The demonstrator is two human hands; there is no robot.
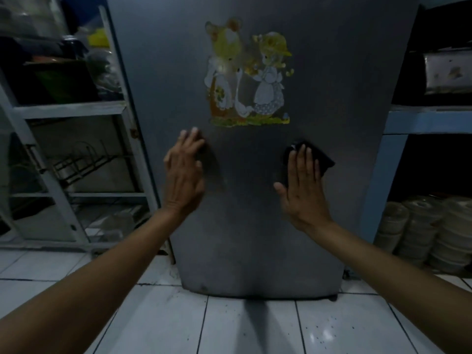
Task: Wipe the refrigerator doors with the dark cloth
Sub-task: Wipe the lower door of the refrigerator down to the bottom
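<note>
A grey refrigerator door [245, 213] fills the middle of the head view, with a faded cartoon sticker [246, 72] on its upper part. My right hand [304, 185] lies flat with straight fingers on a dark cloth [324, 162] and presses it against the door, right of centre and below the sticker. The cloth shows above and to the right of my fingers; the rest is hidden under the palm. My left hand [184, 172] rests on the door to the left at about the same height, fingers straight and slightly spread, holding nothing.
A white metal rack [71, 108] with kitchenware and a wire dish holder [76, 162] stands left of the fridge. A blue shelf [429, 121] at the right has stacked bowls [429, 233] beneath it. White floor tiles [229, 328] lie below.
</note>
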